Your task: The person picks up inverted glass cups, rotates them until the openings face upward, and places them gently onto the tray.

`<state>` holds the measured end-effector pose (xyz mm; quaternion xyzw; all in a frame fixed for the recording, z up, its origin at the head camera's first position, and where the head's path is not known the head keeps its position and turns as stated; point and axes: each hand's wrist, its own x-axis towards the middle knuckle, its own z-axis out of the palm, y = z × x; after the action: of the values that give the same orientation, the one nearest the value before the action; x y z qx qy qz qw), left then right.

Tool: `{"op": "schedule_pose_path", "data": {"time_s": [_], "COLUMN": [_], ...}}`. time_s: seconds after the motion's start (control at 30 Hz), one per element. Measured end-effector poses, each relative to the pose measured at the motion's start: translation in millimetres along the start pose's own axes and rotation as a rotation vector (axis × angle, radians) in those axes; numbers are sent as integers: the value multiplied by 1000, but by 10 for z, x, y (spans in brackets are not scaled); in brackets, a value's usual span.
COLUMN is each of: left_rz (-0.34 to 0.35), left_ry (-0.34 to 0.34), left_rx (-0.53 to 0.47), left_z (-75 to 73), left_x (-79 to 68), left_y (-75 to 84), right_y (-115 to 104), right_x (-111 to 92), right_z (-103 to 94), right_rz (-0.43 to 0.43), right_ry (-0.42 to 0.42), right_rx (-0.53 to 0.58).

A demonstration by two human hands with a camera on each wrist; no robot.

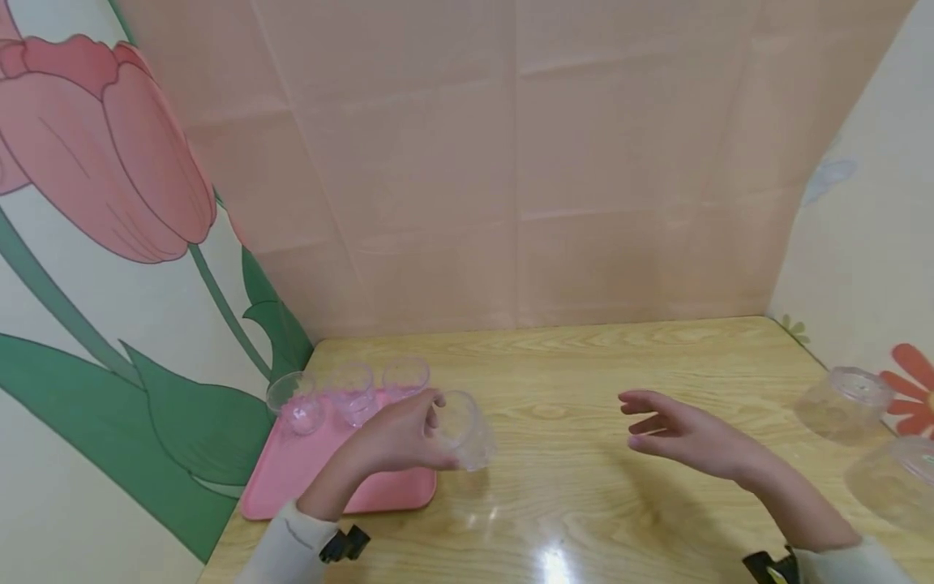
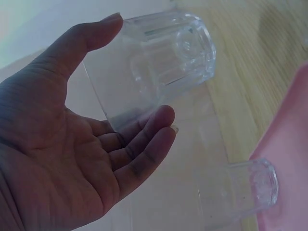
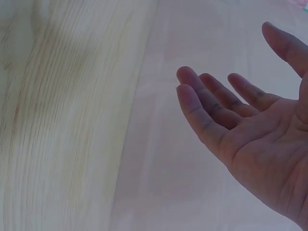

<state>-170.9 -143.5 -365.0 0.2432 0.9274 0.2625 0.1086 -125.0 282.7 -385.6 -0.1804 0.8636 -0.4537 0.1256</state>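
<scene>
My left hand (image 1: 404,434) grips a clear faceted cup (image 1: 470,434) near its rim, thumb on one side and fingers on the other. In the left wrist view the thick base of this cup (image 2: 192,45) points away from the palm. The held cup is just off the right edge of a pink tray (image 1: 394,491). On the tray's far part stand three more clear cups, a left one (image 1: 299,405), a middle one (image 1: 353,397) and a right one (image 1: 405,377). My right hand (image 1: 686,434) hovers over the table with loosely bent fingers, holding nothing.
Two clear containers, a farther one (image 1: 846,401) and a nearer one (image 1: 893,483), sit at the table's right side. The wood-grain table (image 1: 584,487) meets a pinkish cloth backdrop (image 1: 511,203) at the back. A tulip-printed panel (image 1: 109,162) borders the left; a pale panel (image 1: 868,243) borders the right.
</scene>
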Motion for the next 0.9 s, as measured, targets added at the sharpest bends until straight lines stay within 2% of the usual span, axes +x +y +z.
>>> {"op": "schedule_pose_path", "data": {"time_s": [0.27,0.63,0.9], "left_rz": [-15,-119,-219], "left_ry": [2,23,60], "left_rx": [1,30,19], "left_z": [-75,-157,-211], "left_x": [-87,-194,-348], "left_y": [-59,-231,-333], "right_y": [111,290,430], "right_x": [-134,-369,-528], "right_z": [-172,-395,-564], "right_rz": [29,103,152], "right_ry": [21,61,71], "right_rx": [-121,-247,-359]}}
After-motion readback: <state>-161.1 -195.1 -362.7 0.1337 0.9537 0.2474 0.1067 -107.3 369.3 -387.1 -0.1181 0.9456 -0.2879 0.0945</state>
